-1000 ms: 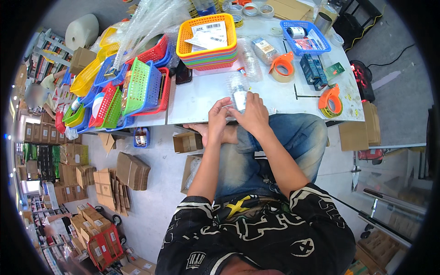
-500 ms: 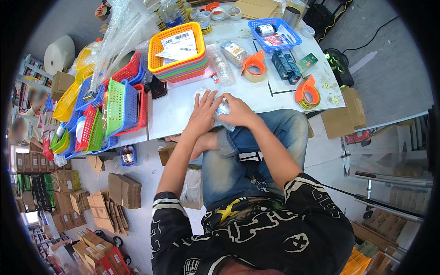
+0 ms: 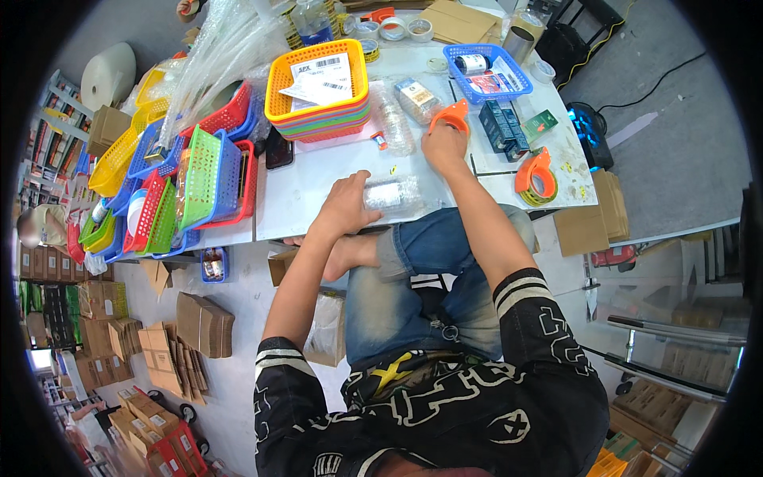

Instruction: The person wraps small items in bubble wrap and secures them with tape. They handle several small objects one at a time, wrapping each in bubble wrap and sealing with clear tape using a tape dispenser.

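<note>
A small package in clear bubble wrap point(image 3: 395, 196) lies on the table in front of me. My left hand point(image 3: 348, 205) grips its left end, thumb on the near side and fingers on the far side. To the right, my right hand point(image 3: 445, 151) is closed on an orange tape dispenser point(image 3: 451, 113); its tape roll is mostly hidden behind the hand. Just beyond the package lie another bubble-wrapped item point(image 3: 392, 119) and a wrapped box point(image 3: 417, 99).
Stacked coloured baskets point(image 3: 318, 87) hold papers. A blue basket point(image 3: 487, 97) contains a dark bottle. Dark green boxes point(image 3: 499, 127) and a second tape dispenser point(image 3: 537, 179) are at the right. More baskets point(image 3: 203, 183) crowd the left, beside a phone point(image 3: 279, 149).
My right hand has left the package and moved right and away from me onto the tape dispenser. My left hand has stayed at the package, which now lies sideways and more exposed.
</note>
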Tool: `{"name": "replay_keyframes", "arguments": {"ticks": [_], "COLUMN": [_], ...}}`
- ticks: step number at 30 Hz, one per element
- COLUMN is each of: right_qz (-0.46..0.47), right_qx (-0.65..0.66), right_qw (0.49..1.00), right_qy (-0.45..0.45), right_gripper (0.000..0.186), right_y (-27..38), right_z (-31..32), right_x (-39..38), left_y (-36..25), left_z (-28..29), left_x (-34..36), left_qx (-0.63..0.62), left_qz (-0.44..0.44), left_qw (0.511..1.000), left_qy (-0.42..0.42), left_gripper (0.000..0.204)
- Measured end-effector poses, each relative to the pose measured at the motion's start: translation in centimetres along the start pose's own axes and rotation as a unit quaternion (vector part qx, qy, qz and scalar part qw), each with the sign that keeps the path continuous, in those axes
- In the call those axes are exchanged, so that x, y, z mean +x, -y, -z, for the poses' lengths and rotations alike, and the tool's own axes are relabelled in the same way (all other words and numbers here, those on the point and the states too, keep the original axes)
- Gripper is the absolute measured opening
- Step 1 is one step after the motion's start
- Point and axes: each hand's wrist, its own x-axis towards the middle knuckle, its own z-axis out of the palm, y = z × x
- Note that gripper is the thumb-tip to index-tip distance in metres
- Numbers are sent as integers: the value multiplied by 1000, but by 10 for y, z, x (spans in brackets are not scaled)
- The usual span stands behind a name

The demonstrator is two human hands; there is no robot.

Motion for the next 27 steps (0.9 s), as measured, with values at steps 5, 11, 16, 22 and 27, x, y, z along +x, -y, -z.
{"name": "replay_keyframes", "arguments": {"ticks": [5, 11, 16, 22, 27], "right_qz": [12, -117, -131, 21, -16], "right_qx": [33, 593, 907, 921, 926], "right_qw": [999, 796, 396, 369, 358], "right_qy": [24, 42, 57, 126, 118], "right_gripper": [44, 32, 36, 48, 49], "right_y": [-12, -68, -69, -77, -66], "right_z": [12, 44, 73, 84, 84], "right_x": [-16, -42, -92, -136, -154], "left_y": [19, 18, 33, 30, 22], "left_z": [-21, -38, -40, -45, -51], "left_x": [-16, -18, -15, -26, -31], "left_qx": [35, 127, 166, 10, 68], "left_qz": [-122, -159, -96, -75, -78], "left_qw": [982, 955, 966, 977, 959], "left_qy": [-143, -214, -176, -202, -263], "left_gripper": [79, 82, 95, 88, 82]}}
